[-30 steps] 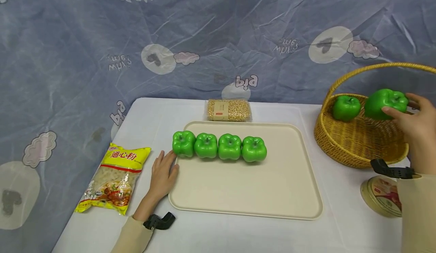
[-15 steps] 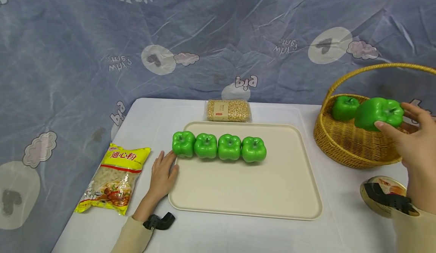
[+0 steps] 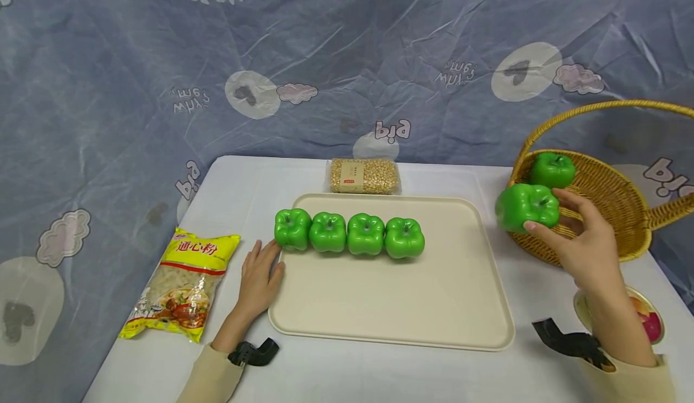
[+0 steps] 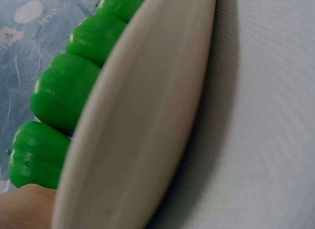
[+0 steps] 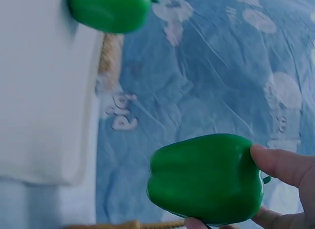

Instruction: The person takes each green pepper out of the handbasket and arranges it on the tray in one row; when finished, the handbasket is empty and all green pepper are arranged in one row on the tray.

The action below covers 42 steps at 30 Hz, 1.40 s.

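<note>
My right hand holds a green bell pepper by its stem end, in front of the wicker basket's left rim. In the right wrist view the thumb and fingers pinch this held pepper, its stem towards the palm. Another bell pepper sits inside the wicker basket. Several bell peppers stand in a touching row on the beige tray. At the tray's left edge rests my left hand, fingers loosely extended beside the leftmost pepper.
A yellow bag of pasta lies left of the tray. Behind the tray is a packet of yellow grains. A round tin stands at the right, partly behind my right forearm. The basket's tall handle arches over it.
My right hand has carried the bell pepper from over the basket leftwards and down to the basket's left rim. The left hand and the row on the tray have not moved.
</note>
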### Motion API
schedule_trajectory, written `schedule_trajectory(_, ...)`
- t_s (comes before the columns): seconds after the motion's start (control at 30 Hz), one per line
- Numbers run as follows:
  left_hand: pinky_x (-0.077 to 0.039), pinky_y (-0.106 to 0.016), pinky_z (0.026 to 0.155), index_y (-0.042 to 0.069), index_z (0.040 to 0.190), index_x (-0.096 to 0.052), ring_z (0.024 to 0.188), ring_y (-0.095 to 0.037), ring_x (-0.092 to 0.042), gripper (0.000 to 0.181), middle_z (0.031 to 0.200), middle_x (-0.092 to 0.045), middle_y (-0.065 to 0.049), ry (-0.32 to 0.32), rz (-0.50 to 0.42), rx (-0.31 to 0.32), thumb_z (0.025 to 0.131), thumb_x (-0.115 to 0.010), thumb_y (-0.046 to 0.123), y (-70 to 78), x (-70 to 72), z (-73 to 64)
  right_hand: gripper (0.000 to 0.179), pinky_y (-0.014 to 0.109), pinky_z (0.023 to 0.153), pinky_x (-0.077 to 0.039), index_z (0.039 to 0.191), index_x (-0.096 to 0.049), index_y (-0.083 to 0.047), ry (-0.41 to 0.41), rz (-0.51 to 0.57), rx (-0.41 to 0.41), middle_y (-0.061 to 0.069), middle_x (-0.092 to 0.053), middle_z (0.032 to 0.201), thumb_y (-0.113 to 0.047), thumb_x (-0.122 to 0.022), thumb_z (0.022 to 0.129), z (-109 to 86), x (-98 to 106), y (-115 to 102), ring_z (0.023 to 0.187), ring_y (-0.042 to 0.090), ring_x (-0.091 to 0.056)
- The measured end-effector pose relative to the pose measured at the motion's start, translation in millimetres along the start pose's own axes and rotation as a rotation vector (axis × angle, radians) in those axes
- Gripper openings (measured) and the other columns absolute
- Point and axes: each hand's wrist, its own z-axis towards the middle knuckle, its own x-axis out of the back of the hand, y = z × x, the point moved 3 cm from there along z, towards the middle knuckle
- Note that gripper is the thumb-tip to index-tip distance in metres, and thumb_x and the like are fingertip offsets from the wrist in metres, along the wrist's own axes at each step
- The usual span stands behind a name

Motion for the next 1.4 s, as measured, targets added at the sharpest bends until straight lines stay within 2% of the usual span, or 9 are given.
schedule_trajectory(0.13, -0.010, -0.068, 0.113, 0.002, 0.136, -0.054, 0.143, -0.049, -0.023, 0.043, 0.146, -0.047, -0.021, -0.011, -0.003, 0.014, 0.093, -0.055, 0.007, -0.2, -0.8, 0.1, 0.076, 0.004, 0.065, -0.044, 0.150, -0.036, -0.013, -0.065, -0.008, 0.104, 0.023, -0.038, 0.147, -0.025, -0.075, 0.086, -2.3, -25.9, -3.2, 0.103, -0.001, -0.047)
schedule_trajectory(0.23, -0.011, -0.069, 0.112, 0.001, 0.136, -0.054, 0.143, -0.050, -0.024, 0.043, 0.146, -0.048, -0.022, -0.003, 0.004, 0.005, 0.093, -0.055, 0.007, -0.3, -0.9, 0.2, 0.076, 0.010, 0.070, -0.044, 0.148, -0.036, -0.004, -0.120, -0.018, 0.157, 0.025, -0.042, 0.143, -0.024, -0.076, 0.086, -4.7, -44.8, -5.5, 0.109, 0.016, -0.054)
schedule_trajectory(0.37, -0.013, -0.069, 0.111, 0.000, 0.135, -0.054, 0.142, -0.051, -0.025, 0.043, 0.145, -0.049, -0.022, 0.004, 0.012, -0.006, 0.093, -0.055, 0.006, 0.0, -0.1, 0.4, 0.077, 0.029, 0.077, -0.050, 0.145, -0.037, 0.000, -0.195, -0.041, 0.195, 0.028, -0.042, 0.142, -0.026, -0.077, 0.085, -8.1, -67.4, -7.5, 0.116, 0.049, -0.053)
schedule_trajectory(0.43, -0.013, -0.069, 0.112, 0.001, 0.135, -0.054, 0.142, -0.051, -0.025, 0.043, 0.145, -0.048, -0.022, 0.000, 0.011, -0.002, 0.093, -0.055, 0.006, -0.3, 0.1, 0.6, 0.078, 0.041, 0.077, -0.054, 0.145, -0.036, 0.000, -0.228, -0.045, 0.209, 0.030, -0.042, 0.142, -0.025, -0.078, 0.084, -9.6, -76.7, -8.2, 0.115, 0.053, -0.053)
schedule_trajectory(0.57, -0.012, -0.068, 0.112, 0.001, 0.136, -0.053, 0.142, -0.051, -0.024, 0.043, 0.146, -0.048, -0.022, -0.010, 0.011, 0.006, 0.093, -0.054, 0.006, -0.4, 0.4, 0.7, 0.080, 0.059, 0.085, -0.051, 0.146, -0.036, 0.002, -0.276, -0.068, 0.233, 0.030, -0.042, 0.138, -0.025, -0.078, 0.083, -11.8, -90.6, -10.0, 0.113, 0.052, -0.055)
schedule_trajectory(0.73, -0.013, -0.068, 0.112, 0.000, 0.136, -0.053, 0.142, -0.051, -0.024, 0.043, 0.145, -0.048, -0.023, -0.011, 0.014, 0.005, 0.093, -0.055, 0.006, 0.8, 1.4, 1.3, 0.081, 0.060, 0.088, -0.049, 0.146, -0.038, 0.003, -0.276, -0.103, 0.249, 0.029, -0.044, 0.134, -0.027, -0.079, 0.083, -12.1, -99.2, -14.3, 0.113, 0.051, -0.055)
schedule_trajectory(1.0, -0.011, -0.068, 0.112, 0.001, 0.136, -0.053, 0.143, -0.050, -0.023, 0.042, 0.146, -0.047, -0.022, -0.017, 0.006, 0.012, 0.094, -0.054, 0.007, 0.1, -0.3, 0.6, 0.082, 0.062, 0.091, -0.045, 0.146, -0.035, 0.002, -0.299, -0.084, 0.217, 0.030, -0.042, 0.133, -0.027, -0.079, 0.083, -15.6, -107.5, -18.9, 0.116, 0.050, -0.051)
schedule_trajectory(1.23, -0.011, -0.068, 0.113, 0.000, 0.135, -0.054, 0.142, -0.051, -0.024, 0.043, 0.146, -0.047, -0.022, -0.017, -0.003, 0.011, 0.093, -0.054, 0.008, 0.4, 0.6, 0.9, 0.083, 0.059, 0.089, -0.049, 0.147, -0.034, 0.001, -0.306, -0.075, 0.224, 0.032, -0.041, 0.131, -0.027, -0.079, 0.083, -18.9, -111.2, -20.4, 0.117, 0.051, -0.050)
schedule_trajectory(1.4, -0.012, -0.068, 0.112, 0.000, 0.135, -0.054, 0.142, -0.051, -0.024, 0.043, 0.146, -0.048, -0.023, -0.011, -0.002, 0.008, 0.093, -0.055, 0.007, 0.1, 0.2, 0.4, 0.083, 0.051, 0.084, -0.055, 0.147, -0.034, 0.001, -0.307, -0.070, 0.243, 0.031, -0.041, 0.131, -0.025, -0.079, 0.082, -19.6, -112.7, -19.8, 0.116, 0.049, -0.051)
